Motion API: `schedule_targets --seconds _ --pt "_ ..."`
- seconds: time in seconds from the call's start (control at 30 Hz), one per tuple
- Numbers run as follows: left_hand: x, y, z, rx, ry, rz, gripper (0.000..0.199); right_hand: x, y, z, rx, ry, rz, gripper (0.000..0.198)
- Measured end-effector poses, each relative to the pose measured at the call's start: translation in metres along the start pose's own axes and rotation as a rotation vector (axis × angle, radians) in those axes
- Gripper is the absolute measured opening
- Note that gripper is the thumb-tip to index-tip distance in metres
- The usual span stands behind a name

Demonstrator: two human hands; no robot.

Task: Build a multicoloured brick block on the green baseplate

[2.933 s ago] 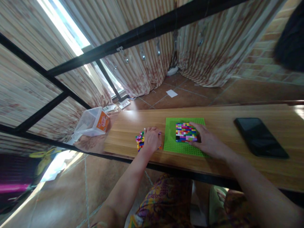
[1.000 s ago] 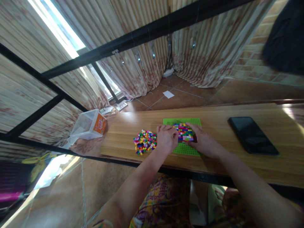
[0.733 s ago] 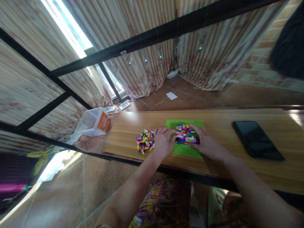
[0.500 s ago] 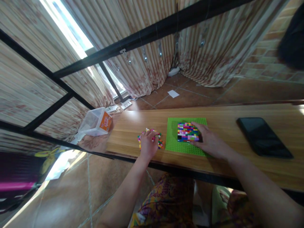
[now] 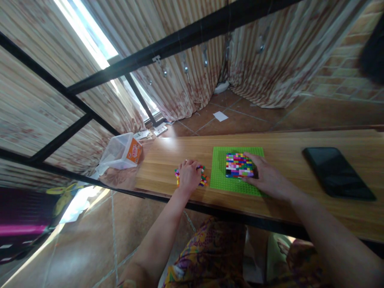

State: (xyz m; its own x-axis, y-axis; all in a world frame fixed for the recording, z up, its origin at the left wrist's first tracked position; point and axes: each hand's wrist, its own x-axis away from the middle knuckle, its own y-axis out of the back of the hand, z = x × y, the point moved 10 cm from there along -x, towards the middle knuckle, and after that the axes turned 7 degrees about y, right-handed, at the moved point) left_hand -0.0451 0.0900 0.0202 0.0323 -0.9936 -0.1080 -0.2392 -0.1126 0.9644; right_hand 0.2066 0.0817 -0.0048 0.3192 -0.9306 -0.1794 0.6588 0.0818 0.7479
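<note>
Here the left hand (image 5: 188,176) lies spread, fingers down, over the bricks (image 5: 204,180) at nine o'clock of the baseplate (image 5: 220,176); the right hand (image 5: 267,176) rests flat, steadying the block (image 5: 239,165) on it.

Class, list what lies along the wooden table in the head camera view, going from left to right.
Clear plastic box → left hand over loose bricks → green baseplate → brick block → right hand → black phone.

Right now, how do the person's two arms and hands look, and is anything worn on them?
Both arms are bare to the picture's lower edge: no sleeves, gloves, watch or bracelet show. The left hand and right hand show no rings, though small details are blurred.
</note>
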Motion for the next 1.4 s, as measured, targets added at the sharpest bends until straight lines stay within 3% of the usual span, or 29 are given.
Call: schedule_targets --seconds 0.3,0.53,0.63,0.93,1.1,1.4 --pt "-0.009 -0.001 -0.011 0.024 -0.064 0.026 0.018 0.0 0.0 -0.002 0.003 0.011 -0.013 0.079" --pt "0.006 -0.005 -0.027 0.633 -0.01 0.059 0.016 -0.001 -0.001 0.001 -0.005 0.01 -0.005 0.079" --pt "0.012 -0.009 -0.038 0.736 -0.005 0.067 0.012 -0.001 -0.001 0.001 -0.001 0.005 0.001 0.079" --pt "0.007 -0.004 -0.076 0.601 -0.166 0.02 0.009 -0.001 -0.001 -0.001 0.012 0.001 -0.006 0.079" --pt "0.005 -0.004 -0.085 0.49 -0.161 -0.023 0.006 -0.001 -0.002 -0.002 0.013 0.006 -0.01 0.079" --pt "0.004 -0.004 -0.087 0.475 -0.123 -0.023 0.008 -0.001 -0.003 -0.003 0.026 0.021 -0.021 0.08"
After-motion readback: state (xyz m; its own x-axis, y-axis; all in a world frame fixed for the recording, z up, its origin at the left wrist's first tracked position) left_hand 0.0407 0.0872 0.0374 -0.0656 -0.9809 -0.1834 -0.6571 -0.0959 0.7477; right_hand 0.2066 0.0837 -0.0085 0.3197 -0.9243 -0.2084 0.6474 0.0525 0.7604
